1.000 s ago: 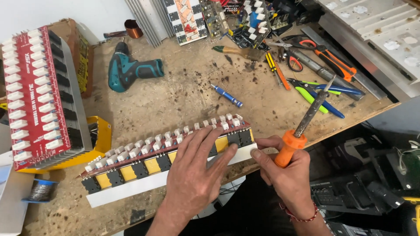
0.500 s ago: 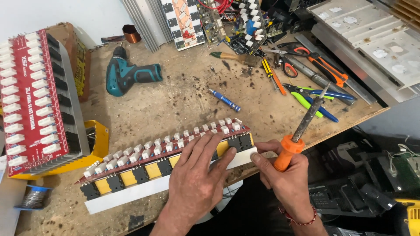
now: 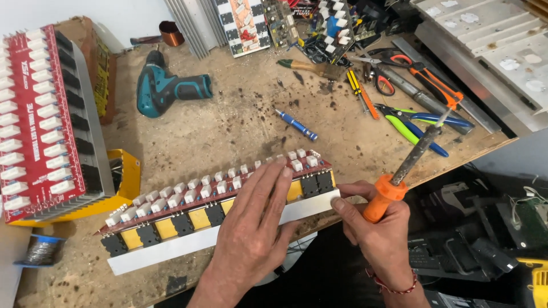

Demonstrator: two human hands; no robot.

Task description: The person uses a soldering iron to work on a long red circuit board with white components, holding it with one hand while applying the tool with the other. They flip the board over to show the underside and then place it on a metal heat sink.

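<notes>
Left hand (image 3: pixel 254 228) flat, fingers spread, on red circuit board (image 3: pixel 217 191) lying left-right; right hand (image 3: pixel 379 228) clenching orange soldering iron (image 3: pixel 408 168) at its right end.

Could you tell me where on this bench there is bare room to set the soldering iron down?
The widest bare patch of bench lies between the teal drill, the blue screwdriver and the long red board under the left hand. A smaller patch sits right of that screwdriver. The back edge and the pliers corner are crowded.
</notes>
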